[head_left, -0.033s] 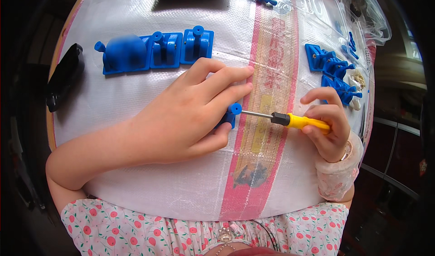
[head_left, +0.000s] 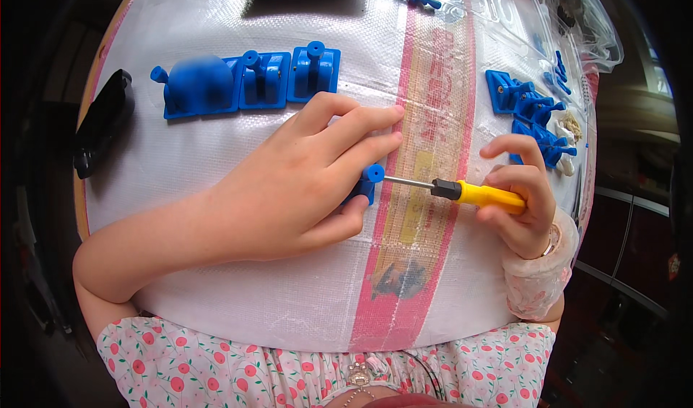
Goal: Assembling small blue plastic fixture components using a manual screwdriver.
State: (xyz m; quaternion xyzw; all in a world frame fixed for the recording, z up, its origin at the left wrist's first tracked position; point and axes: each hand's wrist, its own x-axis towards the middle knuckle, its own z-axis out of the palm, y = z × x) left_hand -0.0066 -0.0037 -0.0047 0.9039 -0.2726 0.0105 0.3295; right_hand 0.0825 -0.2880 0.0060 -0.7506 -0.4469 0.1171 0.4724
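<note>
Only the right hand [head_left: 533, 209] has shifted, its thumb slightly lower along the yellow-handled screwdriver [head_left: 449, 189]; the rest looks unmoved. Well left of the screwdriver lies a black plastic object [head_left: 105, 123]; left of the screwdriver and beyond it stands a row of blue pieces [head_left: 266, 83]. At the screwdriver's left end, the left hand [head_left: 307, 170] curls thumb and fingers about one knobbed blue part [head_left: 372, 177], mostly hidden. That hand is nearer the part; the shaft, nearly crosswise, points leftward at its knob, and I can't tell whether they touch. Beyond the shaft runs faded reddish lettering [head_left: 442, 83], too worn to read surely. Rightmost, the right hand's fingers bend round the handle, index lifted away; beyond sits a blue cluster [head_left: 530, 108].
</note>
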